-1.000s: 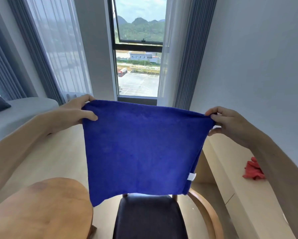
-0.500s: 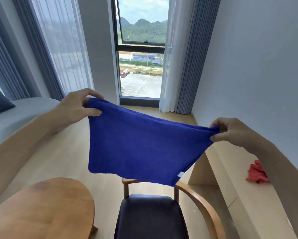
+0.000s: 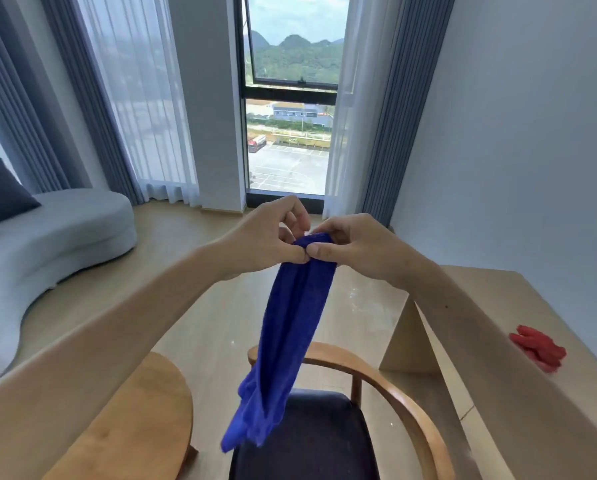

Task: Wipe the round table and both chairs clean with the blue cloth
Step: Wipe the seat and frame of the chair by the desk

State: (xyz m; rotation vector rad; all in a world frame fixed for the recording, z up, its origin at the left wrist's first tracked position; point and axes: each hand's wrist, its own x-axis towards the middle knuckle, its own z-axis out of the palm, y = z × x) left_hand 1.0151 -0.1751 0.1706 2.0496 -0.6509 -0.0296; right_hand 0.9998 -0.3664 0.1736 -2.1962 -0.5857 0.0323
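The blue cloth [image 3: 283, 344] hangs folded in a long strip in front of me, its lower end swinging over the chair seat. My left hand [image 3: 266, 237] and my right hand [image 3: 352, 247] meet at chest height and both pinch the cloth's top edge, thumbs touching. Below stands a wooden armchair [image 3: 387, 382] with a dark seat cushion [image 3: 318, 441]. The round wooden table [image 3: 134, 420] shows at the bottom left, partly hidden by my left forearm. Only one chair is in view.
A light wooden desk [image 3: 491, 341] runs along the right wall with a red cloth [image 3: 539, 348] on it. A grey curved sofa [image 3: 48, 237] with a dark cushion stands at the left. Curtains and a tall window are ahead across the wooden floor.
My hands have come together from wide apart, folding the spread cloth in half. It now hangs as a narrow strip instead of a flat sheet.
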